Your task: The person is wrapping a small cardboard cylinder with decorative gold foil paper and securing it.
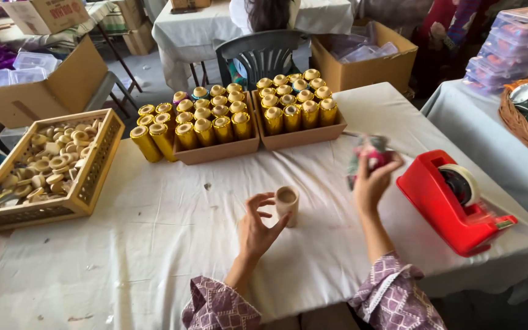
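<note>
My left hand (256, 225) holds a small beige cardboard tube (286, 203) upright between thumb and fingertips, just above the white tablecloth (154, 244). My right hand (371, 180) is raised to the right of it and grips a blurred bundle of red and dark material (371, 156). Both wrists wear purple patterned sleeves. A red tape dispenser (450, 205) with a roll of clear tape stands just right of my right hand.
Two shallow cardboard trays (300, 137) of gold-wrapped tubes (215, 125) stand at the table's back. A wooden basket (96, 177) of bare tube pieces sits at the left. A wicker basket (524, 131), stacked plastic boxes, cartons, a grey chair and a seated person lie beyond.
</note>
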